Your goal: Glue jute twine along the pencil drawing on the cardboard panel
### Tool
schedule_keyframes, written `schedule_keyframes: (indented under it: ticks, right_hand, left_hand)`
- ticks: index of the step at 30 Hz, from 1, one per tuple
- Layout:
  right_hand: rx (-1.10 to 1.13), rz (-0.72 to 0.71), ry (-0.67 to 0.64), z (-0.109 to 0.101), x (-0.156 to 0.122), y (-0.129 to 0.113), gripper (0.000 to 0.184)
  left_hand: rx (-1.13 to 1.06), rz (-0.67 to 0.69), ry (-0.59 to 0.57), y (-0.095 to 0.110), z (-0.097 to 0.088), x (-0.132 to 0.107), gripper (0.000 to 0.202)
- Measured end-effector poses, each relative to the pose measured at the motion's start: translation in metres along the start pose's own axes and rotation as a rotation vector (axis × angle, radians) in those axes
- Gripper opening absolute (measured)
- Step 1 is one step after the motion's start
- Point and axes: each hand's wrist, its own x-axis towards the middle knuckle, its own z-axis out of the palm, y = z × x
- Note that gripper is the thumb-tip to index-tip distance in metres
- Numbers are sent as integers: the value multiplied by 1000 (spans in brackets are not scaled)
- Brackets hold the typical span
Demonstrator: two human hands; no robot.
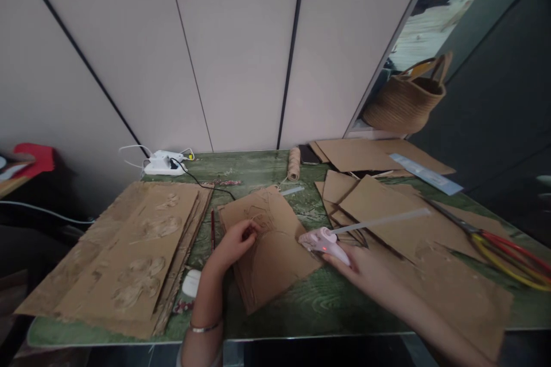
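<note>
Right hand wraps one hot-glue gun, at the right edge of one cardboard panel, mid-table toward the front edge. Left hand lies curled on the panel; I cannot tell whether it pinches anything. One twine spool: back edge.

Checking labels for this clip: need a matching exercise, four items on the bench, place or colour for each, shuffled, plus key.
1. glue gun
2. twine
3. scissors
4. power strip

A. red and yellow handles
B. white, at back left
C. in the right hand
D. beside the phone

Pairs: 1-C, 2-D, 3-A, 4-B
</note>
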Motion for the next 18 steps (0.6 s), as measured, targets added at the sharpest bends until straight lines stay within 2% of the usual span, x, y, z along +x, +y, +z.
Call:
schedule_keyframes:
  ticks: [7, 10, 13, 16, 18]
  right_hand:
    - [-134, 23, -85, -16, -4, -1, 39]
    - [-183, 34, -73, -27, -3, -2, 34]
    - [-35, 40, -124, -45, 0, -1, 38]
    - [237, 85, -174, -69, 3, 15, 53]
    - [327, 149, -57, -85, 7, 40, 61]
  left_hand:
    - [-4, -7, -8, 2, -1, 0, 18]
    - [-4, -5, -15, 4, -1, 0, 18]
    - [-6, 2, -33, 6, -1, 0, 18]
    - [1, 5, -23, 6, -1, 0, 19]
    - [6, 2, 1, 6, 0, 1, 21]
